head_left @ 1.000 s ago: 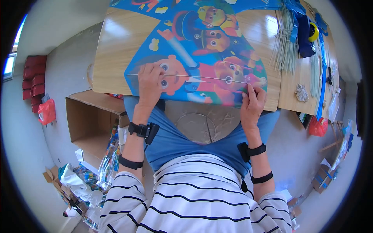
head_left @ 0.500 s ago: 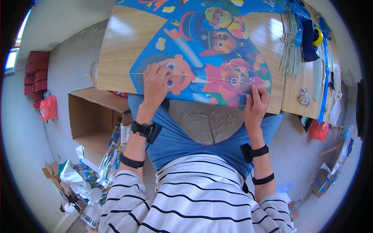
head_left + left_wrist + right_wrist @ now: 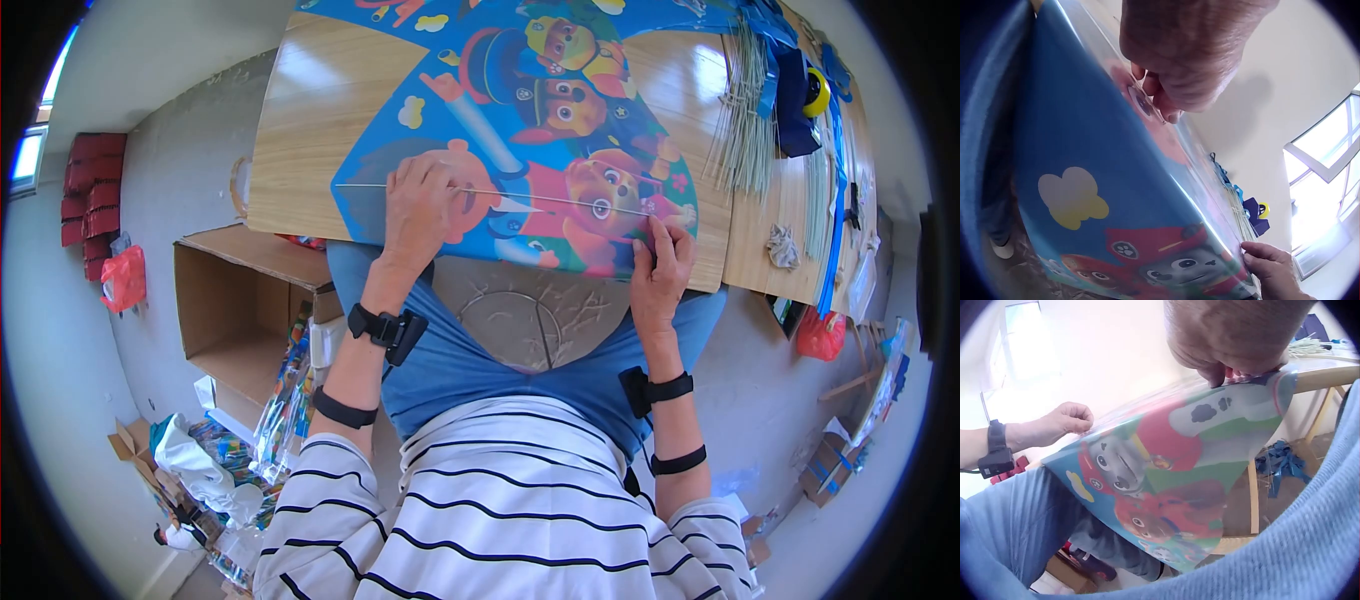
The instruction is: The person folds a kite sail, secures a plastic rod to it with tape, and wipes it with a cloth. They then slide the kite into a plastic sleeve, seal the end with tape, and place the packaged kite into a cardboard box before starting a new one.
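A glossy printed sheet (image 3: 590,130) with cartoon characters on a blue ground lies over the table, its near part hanging down past the edge, as the printed sheet (image 3: 1166,456) in the right wrist view shows. Across it runs a thin pale rod (image 3: 540,197). My left hand (image 3: 418,212) pinches the rod left of its middle with curled fingers, over the printed boy's face. At the rod's right end, my right hand (image 3: 662,268) holds it between thumb and fingers, close to the sheet's border. In the left wrist view the left hand's curled fingertips (image 3: 1174,117) meet the sheet's folded edge.
Bundled thin rods (image 3: 742,110), a yellow-cored tape roll (image 3: 817,93) and blue strips lie at the table's right. An open cardboard box (image 3: 235,310) stands at the left, beside wrapped packages. A wire hoop (image 3: 510,295) lies on the floor between the knees.
My left hand has slid rightward along the rod, off the end near the sheet's left corner. The right hand stays at the rod's right end. Earlier, the head view shifted slightly.
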Available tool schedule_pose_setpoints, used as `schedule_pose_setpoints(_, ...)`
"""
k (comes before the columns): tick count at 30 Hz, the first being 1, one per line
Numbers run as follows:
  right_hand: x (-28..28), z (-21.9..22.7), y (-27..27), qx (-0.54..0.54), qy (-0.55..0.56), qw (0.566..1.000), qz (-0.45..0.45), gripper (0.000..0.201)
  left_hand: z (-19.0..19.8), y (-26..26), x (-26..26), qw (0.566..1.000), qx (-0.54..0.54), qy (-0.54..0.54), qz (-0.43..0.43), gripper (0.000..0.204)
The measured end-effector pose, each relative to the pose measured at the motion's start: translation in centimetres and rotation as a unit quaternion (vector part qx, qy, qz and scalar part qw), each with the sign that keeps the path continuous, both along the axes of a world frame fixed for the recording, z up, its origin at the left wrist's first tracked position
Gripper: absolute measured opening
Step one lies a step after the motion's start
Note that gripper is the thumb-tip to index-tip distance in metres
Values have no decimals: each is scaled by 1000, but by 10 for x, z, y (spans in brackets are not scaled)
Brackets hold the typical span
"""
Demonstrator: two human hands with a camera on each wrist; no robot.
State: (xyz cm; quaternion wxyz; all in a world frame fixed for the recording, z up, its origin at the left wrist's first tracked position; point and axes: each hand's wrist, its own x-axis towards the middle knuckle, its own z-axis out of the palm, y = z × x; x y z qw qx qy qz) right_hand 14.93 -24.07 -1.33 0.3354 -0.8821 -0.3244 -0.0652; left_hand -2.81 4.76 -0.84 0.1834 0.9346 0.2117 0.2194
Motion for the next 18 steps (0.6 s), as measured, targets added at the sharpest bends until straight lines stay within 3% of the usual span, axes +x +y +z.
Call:
schedule_pose_setpoints(9, 2, -6, 0, 4, -7, 1000, 3, 48, 2, 3, -3, 999, 22, 29, 0, 12)
schedule_pose_setpoints(18, 3, -5, -2, 16, 27, 999, -12, 45, 9, 5, -2, 995, -88, 16, -33, 9)
